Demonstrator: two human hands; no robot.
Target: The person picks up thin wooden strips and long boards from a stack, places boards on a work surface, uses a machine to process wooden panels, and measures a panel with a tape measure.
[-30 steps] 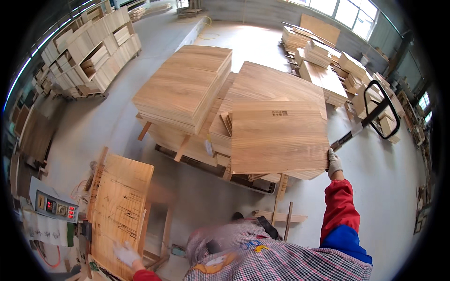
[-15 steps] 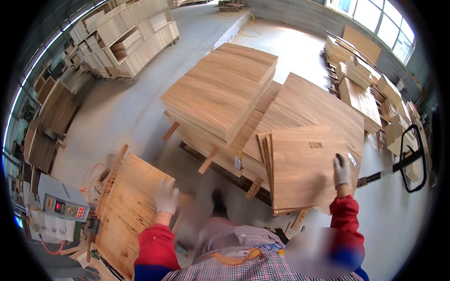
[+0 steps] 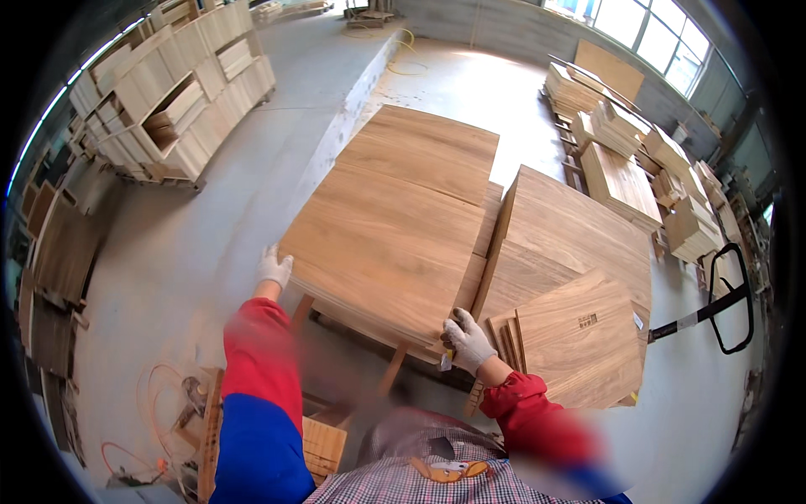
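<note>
Both my hands wear pale work gloves and touch opposite near corners of a tall stack of wood-grain panels [image 3: 382,239]. My left hand [image 3: 274,267] grips the edge of the upper panel at its near left corner. At the near right corner, my right hand [image 3: 468,340] has its fingers curled round the panel edge. What lies under the fingertips is hidden. Just right of my right hand, several smaller wooden boards [image 3: 579,336] lie slightly fanned, with dark print on the top one. They rest on a wider stack of panels [image 3: 571,227].
A wooden workbench [image 3: 323,445] with cables beside it stands low left. A black pallet-jack handle [image 3: 730,298] juts out at the right. A loaded cart of boards [image 3: 180,97] stands far left, and more board stacks [image 3: 621,181] line the far right.
My left hand has moved from over the workbench up to the tall stack. My right hand has left the smaller boards and come left to that stack's near corner. The view has shifted.
</note>
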